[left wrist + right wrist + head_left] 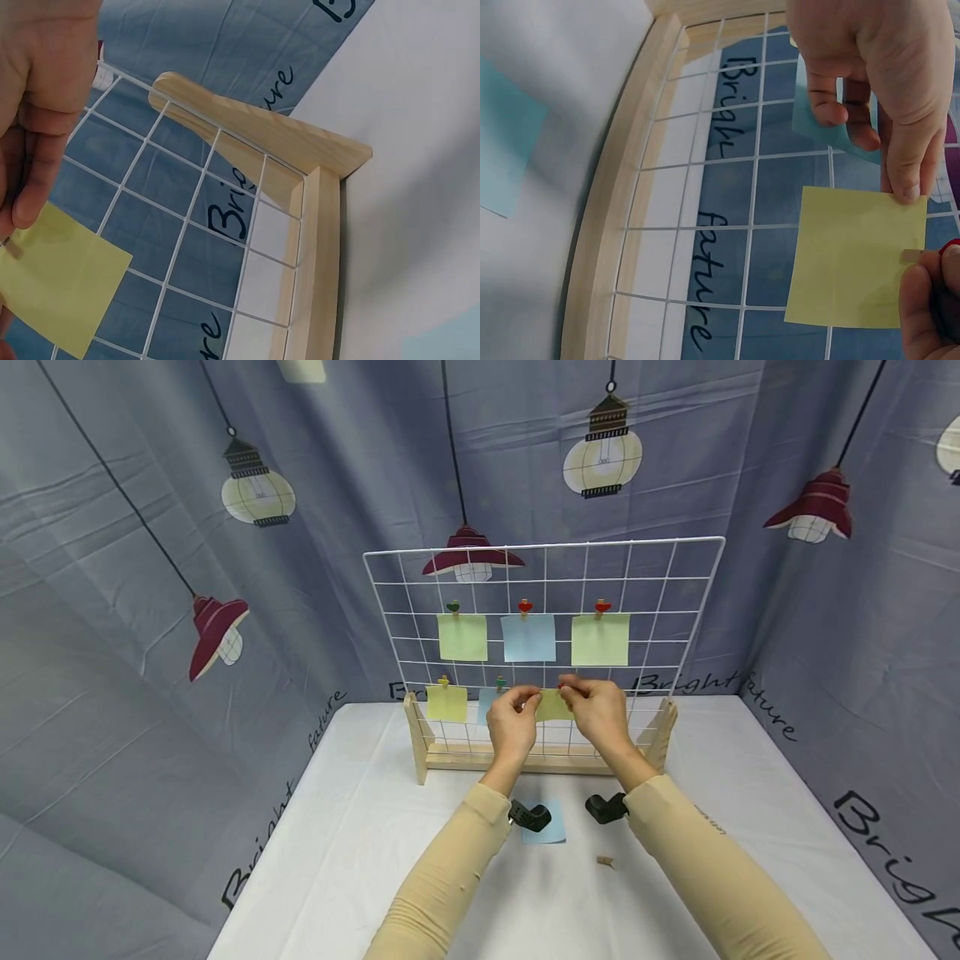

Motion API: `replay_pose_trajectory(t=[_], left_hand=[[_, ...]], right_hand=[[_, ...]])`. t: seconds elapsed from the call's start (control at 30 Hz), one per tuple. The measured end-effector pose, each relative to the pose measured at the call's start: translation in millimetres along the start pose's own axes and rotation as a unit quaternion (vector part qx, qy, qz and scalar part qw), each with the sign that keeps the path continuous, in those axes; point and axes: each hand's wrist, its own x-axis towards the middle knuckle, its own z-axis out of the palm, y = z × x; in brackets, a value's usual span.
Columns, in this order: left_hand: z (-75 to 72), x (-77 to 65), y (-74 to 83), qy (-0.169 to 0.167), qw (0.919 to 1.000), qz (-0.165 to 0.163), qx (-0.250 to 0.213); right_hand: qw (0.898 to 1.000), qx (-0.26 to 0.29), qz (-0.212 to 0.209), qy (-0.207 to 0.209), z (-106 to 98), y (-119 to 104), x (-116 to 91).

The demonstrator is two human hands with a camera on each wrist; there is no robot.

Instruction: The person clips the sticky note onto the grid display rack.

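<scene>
Both hands meet at a yellow sticky note (553, 707) held against the lower part of a white wire grid (566, 562). My left hand (513, 723) pinches the note's upper left corner between thumb and finger. My right hand (602, 708) pinches a small wooden clothespin (913, 255) with a red top at the note's upper edge; in the right wrist view its fingertips show at the lower right. The left wrist view shows the right hand's fingers above the yellow note, with only a sliver of left fingertips at the lower left.
Green notes (462, 637) and a blue note (528, 638) hang clipped in the upper row. A yellow note (447, 703) and a partly hidden blue note (486, 703) hang lower left. A wooden base (480, 760) supports the grid. On the white table lie a blue note (553, 832) and a clothespin (604, 861).
</scene>
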Motion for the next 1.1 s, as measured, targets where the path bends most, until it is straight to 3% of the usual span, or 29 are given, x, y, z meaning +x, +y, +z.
replay_pose_trajectory(t=[0.6,0.87,1.1], left_hand=[[-1.6,-6.9,-4.4,0.01,0.9999,0.002,0.0],[-6.5,-12.9,-5.7,0.005,0.9996,0.01,-0.026],[-17.8,-18.7,-4.1,-0.045,0.9955,0.053,-0.065]], right_hand=[[0.999,0.002,-0.015,0.039,0,3,-6],[0.998,0.009,-0.031,0.046,-3,10,-15],[0.996,0.024,-0.055,0.072,-6,15,-20]])
